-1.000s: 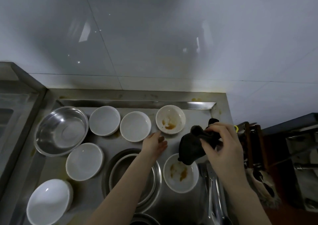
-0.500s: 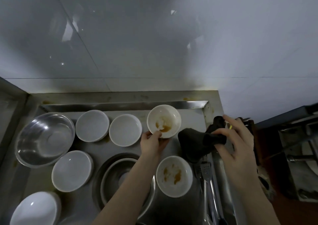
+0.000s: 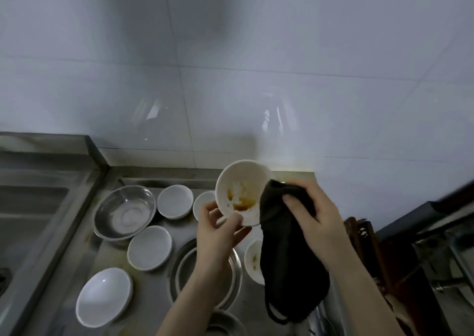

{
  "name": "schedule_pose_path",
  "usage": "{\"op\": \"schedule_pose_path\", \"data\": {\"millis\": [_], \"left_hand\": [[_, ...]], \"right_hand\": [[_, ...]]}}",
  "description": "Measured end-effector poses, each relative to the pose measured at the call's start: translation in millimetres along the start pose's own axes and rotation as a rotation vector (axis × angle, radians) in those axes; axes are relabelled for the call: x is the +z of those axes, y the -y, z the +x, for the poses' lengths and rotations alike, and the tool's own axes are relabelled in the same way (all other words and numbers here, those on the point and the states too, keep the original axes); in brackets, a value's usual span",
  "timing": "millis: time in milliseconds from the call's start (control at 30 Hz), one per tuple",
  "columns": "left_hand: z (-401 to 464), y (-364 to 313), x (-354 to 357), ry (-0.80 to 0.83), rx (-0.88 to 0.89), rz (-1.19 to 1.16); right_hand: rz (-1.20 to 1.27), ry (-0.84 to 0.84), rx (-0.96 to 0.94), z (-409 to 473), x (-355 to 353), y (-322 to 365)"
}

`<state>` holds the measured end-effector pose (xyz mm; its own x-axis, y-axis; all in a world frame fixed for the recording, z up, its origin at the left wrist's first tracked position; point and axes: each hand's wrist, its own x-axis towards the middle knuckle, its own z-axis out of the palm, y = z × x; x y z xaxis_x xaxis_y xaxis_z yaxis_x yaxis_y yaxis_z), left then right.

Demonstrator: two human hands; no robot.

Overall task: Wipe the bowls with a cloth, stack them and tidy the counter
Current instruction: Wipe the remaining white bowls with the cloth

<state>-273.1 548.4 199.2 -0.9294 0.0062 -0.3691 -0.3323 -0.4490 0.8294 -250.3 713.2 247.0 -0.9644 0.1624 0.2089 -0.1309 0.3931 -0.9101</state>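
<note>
A: Fingers [image 3: 237, 219] of your left hand [image 3: 218, 235] pinch the near rim of the stained bowl [image 3: 242, 192], lifted off the table [image 3: 74, 271] and tipped toward you. Why the tilt?

B: Likely so the brown residue faces the cloth. Your right hand [image 3: 316, 215] grips the dark cloth [image 3: 287, 266], bunched at the bowl's right edge, the rest hanging below.

A: The others?

B: Another stained bowl [image 3: 252, 261] waits under the cloth; clean-looking white bowls [image 3: 150, 247] lie left of your fingers, unstacked.

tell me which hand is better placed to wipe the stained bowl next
Right. The right hand already grips the dark cloth beside the stained white ceramic bowl, while the left hand is busy holding that bowl up.
</note>
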Motion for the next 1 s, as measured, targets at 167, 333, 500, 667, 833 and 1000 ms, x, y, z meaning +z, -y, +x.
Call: {"op": "schedule_pose_path", "data": {"millis": [167,333,500,667,833,1000], "left_hand": [[-49,-11,-14,0.006,0.068,0.017],[-68,-22,-30,-0.001,0.105,0.103],[-80,-28,-42,0.017,0.189,0.233],[-82,-53,-59,0.067,0.247,0.577],[-83,-68,-64,0.160,0.227,0.642],[-89,-63,-57,0.033,0.223,0.335]], "right_hand": [[-0.213,-0.272,0.054,-13,31,17],[-0.230,-0.286,0.229,-35,50,25],[-0.114,-0.174,0.337,-55,67,30],[-0.540,-0.218,-0.037,-47,52,42],[-0.815,-0.293,-0.358,-40,49,55],[-0.154,-0.222,0.230,-56,66,45]]}}
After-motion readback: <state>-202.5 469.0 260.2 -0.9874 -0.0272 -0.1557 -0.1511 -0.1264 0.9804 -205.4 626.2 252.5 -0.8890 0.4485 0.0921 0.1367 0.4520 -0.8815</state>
